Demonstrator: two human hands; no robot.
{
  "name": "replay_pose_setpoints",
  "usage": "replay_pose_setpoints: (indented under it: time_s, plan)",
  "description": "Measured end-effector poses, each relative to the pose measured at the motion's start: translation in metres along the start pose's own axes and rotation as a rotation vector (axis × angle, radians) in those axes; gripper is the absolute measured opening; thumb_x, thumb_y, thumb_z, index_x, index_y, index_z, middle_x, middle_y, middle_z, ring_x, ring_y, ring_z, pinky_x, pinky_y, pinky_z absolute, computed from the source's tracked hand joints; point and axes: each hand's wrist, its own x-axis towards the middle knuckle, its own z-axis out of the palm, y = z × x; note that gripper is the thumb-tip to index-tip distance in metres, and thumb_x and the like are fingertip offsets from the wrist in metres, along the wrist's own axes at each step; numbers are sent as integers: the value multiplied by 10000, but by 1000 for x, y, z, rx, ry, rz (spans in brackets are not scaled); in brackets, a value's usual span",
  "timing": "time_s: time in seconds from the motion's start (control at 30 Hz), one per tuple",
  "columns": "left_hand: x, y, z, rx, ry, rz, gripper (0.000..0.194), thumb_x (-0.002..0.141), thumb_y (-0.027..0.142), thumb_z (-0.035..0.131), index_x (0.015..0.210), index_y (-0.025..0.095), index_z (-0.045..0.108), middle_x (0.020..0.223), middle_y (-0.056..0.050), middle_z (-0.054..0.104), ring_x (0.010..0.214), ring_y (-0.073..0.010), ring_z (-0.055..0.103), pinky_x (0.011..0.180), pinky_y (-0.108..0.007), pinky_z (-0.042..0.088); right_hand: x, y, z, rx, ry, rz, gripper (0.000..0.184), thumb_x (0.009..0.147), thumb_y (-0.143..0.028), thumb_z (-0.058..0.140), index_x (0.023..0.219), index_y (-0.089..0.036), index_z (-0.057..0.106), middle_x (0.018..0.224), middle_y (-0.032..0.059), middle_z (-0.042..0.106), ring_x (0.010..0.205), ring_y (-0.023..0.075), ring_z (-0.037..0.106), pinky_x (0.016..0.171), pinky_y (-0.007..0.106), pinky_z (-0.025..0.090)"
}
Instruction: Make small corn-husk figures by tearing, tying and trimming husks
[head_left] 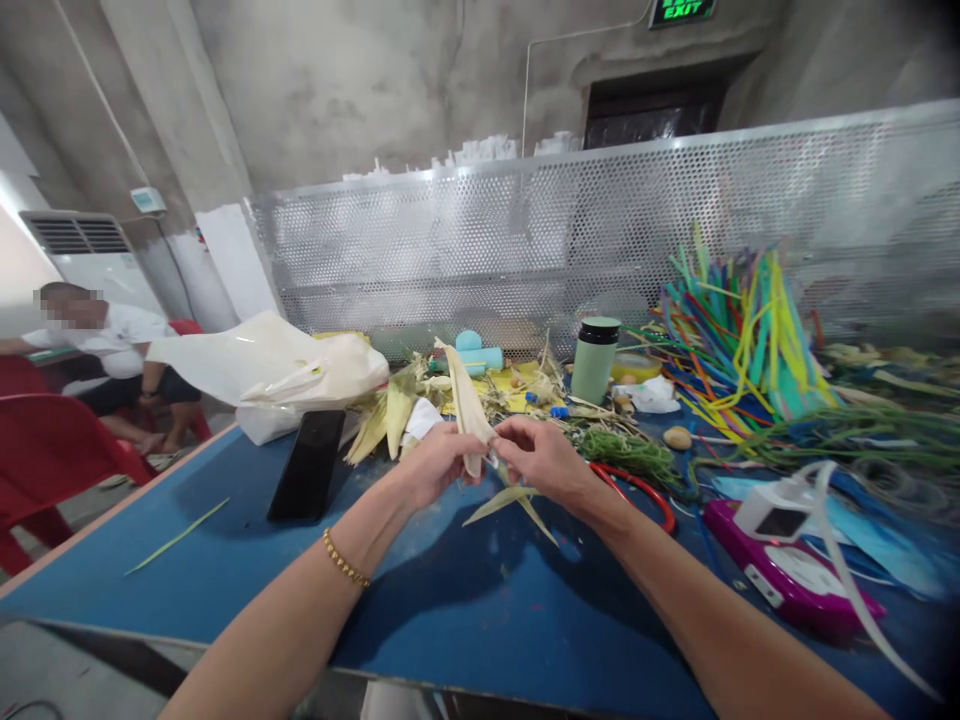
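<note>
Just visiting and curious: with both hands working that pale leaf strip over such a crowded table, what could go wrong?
The strip, pinched between left hand and right hand, might tear or crease. The right forearm lies close to the red scissors, which could nick it. A wide elbow swing might knock the phone or green bottle.

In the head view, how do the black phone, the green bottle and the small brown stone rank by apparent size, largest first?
1. black phone, though it lies nearer the camera, which may flatter it
2. green bottle
3. small brown stone, clearly the smallest
</note>
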Motion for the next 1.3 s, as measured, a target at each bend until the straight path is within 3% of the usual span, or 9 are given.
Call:
replay_pose_setpoints:
  time_s: [0.1, 0.17, 0.4, 0.6, 0.73, 0.93, 1.1, 1.3]
  plan:
    - [1, -3, -1, 96, 24, 37, 93, 636, 173, 608, 700, 107, 622, 521, -17, 552, 438, -108, 498, 430, -234, 343, -1, 1, 3, -104, 47, -120, 125, 790, -270, 545, 810, -173, 620, 632, -1, 627, 503, 108, 541, 501, 213, 425]
    - [3, -4, -2, 125, 30, 37, 102, 646, 188, 618, 703, 104, 624, 519, -21, 554, 429, -106, 494, 419, -232, 326, -2, 3, 4, -144, 69, -129, 133, 806, -277, 537, 771, -173, 612, 610, -2, 615, 485, 107, 531, 493, 215, 413]
    - [4, 3, -8, -125, -35, 56, 225, 726, 281, 611, 591, 146, 491, 508, 25, 437, 435, -92, 458, 460, -236, 336, 8, 11, -15, -110, 189, 61, 186, 779, -266, 533, 610, -187, 541, 432, -32, 519, 373, 110, 485, 433, 223, 391]
    - [6, 15, -20, -204, 102, 81, 208, 744, 238, 552, 588, 161, 438, 520, 32, 402, 433, -77, 416, 450, -219, 306, 18, 28, -39, -176, 306, 171, 179, 739, -263, 539, 592, -167, 569, 467, -4, 567, 370, 111, 509, 377, 209, 372]
    - [9, 20, -31, -266, 210, 133, 175, 718, 222, 549, 598, 165, 434, 519, 35, 399, 432, -77, 409, 442, -216, 300, 18, 32, -44, -178, 308, 190, 203, 725, -277, 553, 558, -163, 561, 393, -16, 501, 343, 100, 471, 352, 195, 350]
    - [8, 20, -31, -191, 277, 150, 156, 704, 247, 575, 624, 150, 483, 534, 29, 444, 429, -74, 425, 436, -218, 290, 12, 18, -40, 19, 208, 187, 207, 731, -330, 589, 623, -155, 568, 504, -8, 543, 402, 86, 475, 334, 176, 339]
    - [7, 16, -26, -18, 339, 205, 126, 660, 207, 604, 675, 155, 491, 537, 35, 485, 428, -68, 437, 437, -211, 290, 15, 19, -41, 49, 251, 160, 194, 730, -318, 600, 835, -156, 591, 590, -3, 603, 396, 84, 466, 348, 189, 339]
    - [8, 18, -31, -5, 393, 270, 130, 659, 241, 598, 695, 160, 503, 548, 26, 524, 424, -73, 447, 433, -214, 300, 20, 33, -47, -246, 218, 53, 166, 724, -308, 547, 648, -163, 578, 533, -6, 581, 445, 95, 450, 450, 221, 336]
